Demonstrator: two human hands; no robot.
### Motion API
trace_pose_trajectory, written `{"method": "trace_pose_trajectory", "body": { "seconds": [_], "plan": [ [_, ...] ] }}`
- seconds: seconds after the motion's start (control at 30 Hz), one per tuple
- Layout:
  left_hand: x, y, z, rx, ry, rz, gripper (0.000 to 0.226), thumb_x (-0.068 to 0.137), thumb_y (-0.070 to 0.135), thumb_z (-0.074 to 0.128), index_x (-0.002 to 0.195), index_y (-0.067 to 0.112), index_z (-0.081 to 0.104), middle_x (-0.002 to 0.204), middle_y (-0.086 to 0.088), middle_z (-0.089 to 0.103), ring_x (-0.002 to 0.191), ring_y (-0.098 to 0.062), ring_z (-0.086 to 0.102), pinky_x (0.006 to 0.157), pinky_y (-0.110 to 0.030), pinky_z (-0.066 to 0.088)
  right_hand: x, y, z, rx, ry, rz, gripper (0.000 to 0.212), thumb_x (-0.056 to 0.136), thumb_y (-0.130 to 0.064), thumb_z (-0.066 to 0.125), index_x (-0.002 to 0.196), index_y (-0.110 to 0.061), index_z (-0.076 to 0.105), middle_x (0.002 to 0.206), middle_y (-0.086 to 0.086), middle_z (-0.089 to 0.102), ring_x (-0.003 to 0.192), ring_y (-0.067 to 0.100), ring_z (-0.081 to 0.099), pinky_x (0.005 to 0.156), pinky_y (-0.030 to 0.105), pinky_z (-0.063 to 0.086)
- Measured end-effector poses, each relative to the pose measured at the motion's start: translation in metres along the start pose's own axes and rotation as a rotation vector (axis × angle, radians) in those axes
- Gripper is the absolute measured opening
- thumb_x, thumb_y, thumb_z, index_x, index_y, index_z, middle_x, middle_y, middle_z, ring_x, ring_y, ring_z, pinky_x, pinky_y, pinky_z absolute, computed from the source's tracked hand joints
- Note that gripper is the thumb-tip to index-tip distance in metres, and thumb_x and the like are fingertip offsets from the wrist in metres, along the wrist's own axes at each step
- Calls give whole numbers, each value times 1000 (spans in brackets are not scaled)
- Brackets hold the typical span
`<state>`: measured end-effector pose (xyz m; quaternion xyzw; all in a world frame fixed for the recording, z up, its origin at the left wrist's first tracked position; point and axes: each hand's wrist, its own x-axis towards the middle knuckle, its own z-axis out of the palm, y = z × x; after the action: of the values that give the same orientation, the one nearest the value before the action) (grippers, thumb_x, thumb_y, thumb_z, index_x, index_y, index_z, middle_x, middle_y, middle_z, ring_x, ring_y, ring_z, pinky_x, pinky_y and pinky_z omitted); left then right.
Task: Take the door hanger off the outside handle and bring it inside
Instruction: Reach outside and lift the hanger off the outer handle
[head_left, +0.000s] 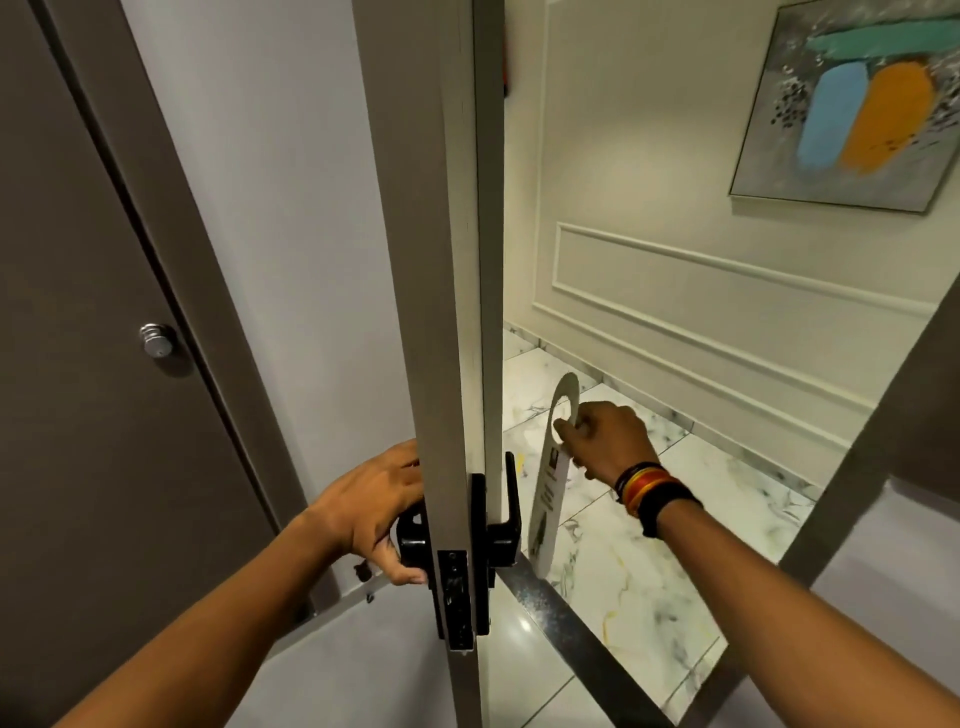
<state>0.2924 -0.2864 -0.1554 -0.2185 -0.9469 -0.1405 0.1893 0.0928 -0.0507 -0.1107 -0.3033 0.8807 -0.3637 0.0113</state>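
Note:
The door (447, 260) stands open, edge-on in the middle of the view. My left hand (374, 506) grips the black inside handle (413, 540) on the door's left face. The black outside handle (511, 512) sticks out on the right face, bare. A white door hanger (548, 493) with a round hole at its top and dark print lower down hangs in the air just right of that handle, clear of it. My right hand (605, 441), with bangles at the wrist, pinches the hanger below its hole.
A dark brown door (78, 364) with a silver knob (157, 340) fills the left. A black lock plate (457, 597) sits on the door's edge. Beyond lie a marble corridor floor (649, 571), a metal threshold strip (582, 639), a panelled wall and a painting (857, 104).

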Motion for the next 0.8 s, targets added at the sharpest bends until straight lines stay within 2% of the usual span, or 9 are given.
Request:
{"method": "trace_pose_trajectory", "body": {
  "seconds": [0.1, 0.2, 0.3, 0.4, 0.47, 0.53, 0.6, 0.7, 0.8],
  "plan": [
    [20, -7, 1, -13, -52, 102, 53, 78, 80, 58, 112, 41, 48, 114, 25, 41, 108, 21, 33, 95, -2, 26, 6, 9, -29, 37, -19, 51, 32, 92, -27, 69, 71, -3, 69, 62, 4, 76, 50, 17, 73, 54, 35, 64],
    [30, -16, 12, 34, -53, 125, 57, 72, 83, 62, 91, 30, 60, 90, 16, 54, 86, 9, 39, 85, -3, 26, 5, 13, -50, 1, 43, 89, 29, 89, -23, 67, 69, -2, 69, 56, 0, 74, 40, 13, 67, 44, 23, 54],
    [33, -21, 28, 151, 1, 126, 70, 71, 92, 52, 75, 22, 61, 68, 8, 57, 64, -11, 47, 78, -4, 26, 1, 14, -68, -18, 119, 108, 24, 86, -22, 66, 72, -3, 70, 61, 8, 74, 53, 27, 70, 54, 35, 60],
    [48, -16, 39, 222, -11, 135, 78, 70, 95, 45, 64, 19, 60, 60, 6, 56, 55, -16, 50, 68, -17, 41, -5, 14, -88, -64, 193, 132, 30, 88, -28, 66, 78, 0, 69, 68, 14, 72, 73, 39, 69, 65, 39, 55],
    [61, -12, 45, 250, 0, 151, 82, 70, 97, 41, 56, 17, 53, 51, 5, 49, 47, -17, 46, 60, -25, 45, -10, 13, -104, -76, 242, 150, 26, 88, -29, 65, 93, -4, 71, 69, 9, 70, 82, 37, 69, 71, 38, 53],
    [75, -6, 51, 277, -7, 160, 85, 68, 99, 39, 54, 16, 51, 48, 4, 49, 44, -17, 46, 56, -27, 46, -16, 14, -122, -94, 257, 175, 49, 87, -26, 64, 134, -12, 61, 75, 6, 71, 95, 34, 67, 86, 39, 55],
    [88, -1, 58, 302, -2, 165, 85, 68, 100, 39, 52, 17, 50, 46, 4, 48, 41, -17, 45, 52, -26, 43, -23, 11, -141, -110, 266, 172, 60, 86, -25, 63, 144, -16, 53, 75, 6, 73, 95, 33, 69, 92, 43, 56],
    [109, 9, 70, 323, 12, 156, 86, 68, 100, 37, 50, 17, 46, 42, 4, 45, 38, -18, 42, 47, -25, 36, -33, 10, -171, -154, 257, 179, 24, 84, -26, 62, 102, -15, 73, 60, 0, 76, 59, 20, 75, 68, 42, 66],
    [130, 18, 81, 327, 45, 145, 85, 67, 100, 37, 50, 17, 45, 41, 4, 45, 37, -18, 43, 43, -27, 35, -42, 5, -203, -224, 188, 208, 26, 86, -36, 71, 76, -13, 76, 67, 1, 79, 58, 22, 77, 62, 40, 67]
  ]
}}
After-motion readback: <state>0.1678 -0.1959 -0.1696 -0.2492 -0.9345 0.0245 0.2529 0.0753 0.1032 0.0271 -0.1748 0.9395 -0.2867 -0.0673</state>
